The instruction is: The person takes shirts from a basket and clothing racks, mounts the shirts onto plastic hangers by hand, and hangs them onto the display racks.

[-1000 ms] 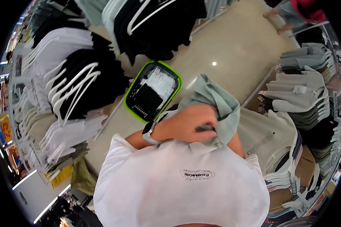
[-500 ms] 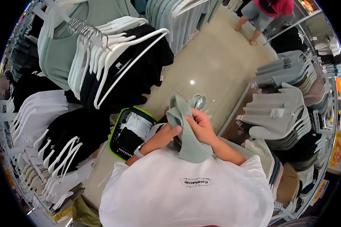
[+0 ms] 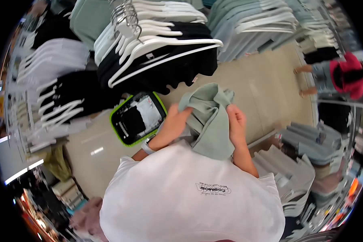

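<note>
A soft sage-green garment (image 3: 209,117) hangs bunched and folded in front of my chest. My left hand (image 3: 175,122) pinches its left edge, with fingers partly hidden behind the cloth. On the other side, my right hand (image 3: 236,121) has its fingers curled round the right edge. The garment's lower part drapes down between my forearms against my white T-shirt. Its exact cut cannot be made out through the folds. On the floor to the left of my left hand stands a black shopping basket (image 3: 113,121) with a lime-green rim, holding black and pale grey clothing.
Black tops on white hangers (image 3: 165,46) hang from a rack ahead on the left. Pale green and grey tops (image 3: 246,40) hang farther back. Stacked grey shirts (image 3: 284,171) are on the right-hand shelves. A person in a pink top (image 3: 347,76) stands at the far right.
My view has turned to the right, so the racks and the person appear shifted. My hands have moved farther apart, and the garment is spread wider between them.
</note>
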Demonstrator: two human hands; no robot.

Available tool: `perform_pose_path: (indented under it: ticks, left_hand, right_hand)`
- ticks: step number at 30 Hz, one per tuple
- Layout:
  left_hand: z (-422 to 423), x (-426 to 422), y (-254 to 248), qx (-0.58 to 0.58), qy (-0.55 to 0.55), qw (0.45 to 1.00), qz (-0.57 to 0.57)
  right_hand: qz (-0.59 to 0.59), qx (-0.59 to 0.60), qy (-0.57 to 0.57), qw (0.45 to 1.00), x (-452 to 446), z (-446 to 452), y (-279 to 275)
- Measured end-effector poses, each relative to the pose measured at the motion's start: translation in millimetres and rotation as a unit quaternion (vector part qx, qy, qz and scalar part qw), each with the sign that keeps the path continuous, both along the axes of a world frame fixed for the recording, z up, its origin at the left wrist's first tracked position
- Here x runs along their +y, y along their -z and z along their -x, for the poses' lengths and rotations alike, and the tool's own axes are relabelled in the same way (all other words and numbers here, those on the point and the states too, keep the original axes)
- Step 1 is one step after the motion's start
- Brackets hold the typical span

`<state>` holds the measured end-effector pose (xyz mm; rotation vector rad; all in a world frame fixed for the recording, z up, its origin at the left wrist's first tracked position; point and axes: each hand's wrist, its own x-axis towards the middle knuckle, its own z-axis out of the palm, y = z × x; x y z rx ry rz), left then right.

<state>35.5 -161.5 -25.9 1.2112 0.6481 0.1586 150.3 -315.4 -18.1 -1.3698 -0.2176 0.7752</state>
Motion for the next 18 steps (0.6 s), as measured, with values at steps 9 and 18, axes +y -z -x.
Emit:
perform_pose_path:
  ticks: [9,18]
  left_hand:
    - [-20.7,-24.4,-47.7,-0.292,-0.352,0.867,0.197]
    - [-60.1,-74.1,-59.5,-0.428,-0.312,0.844,0.084]
  right_hand:
    - [-0.008,-0.004,-0.072,0.997,-53.7,-127.0,1.7]
    - [-0.034,0.082,0.034,0.995,-122.2,-233.3,60.3]
